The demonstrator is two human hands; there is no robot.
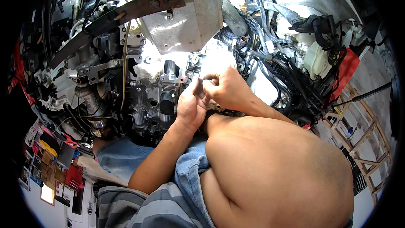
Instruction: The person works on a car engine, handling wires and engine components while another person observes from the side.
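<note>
My right hand point(226, 85) is curled, thumb and fingers pinched together, over the brightly lit middle of a car engine bay. Against it, my left hand point(192, 109) is turned palm up, with its fingertips meeting those of the right. Anything between the fingers is hidden or too small to name. Just left of my left hand lies the grey metal engine point(147, 112), with a black round cap-like part point(168, 102) and a square metal opening point(171, 69) on it.
A pale metal panel point(185, 29) hangs above the hands, crossed by a dark curved strip point(168, 0). Hoses and cables point(276, 69) run along the right, near a whitish fluid reservoir point(316, 61). My bent knee point(278, 156) fills the lower right. A wooden frame point(363, 122) stands beyond.
</note>
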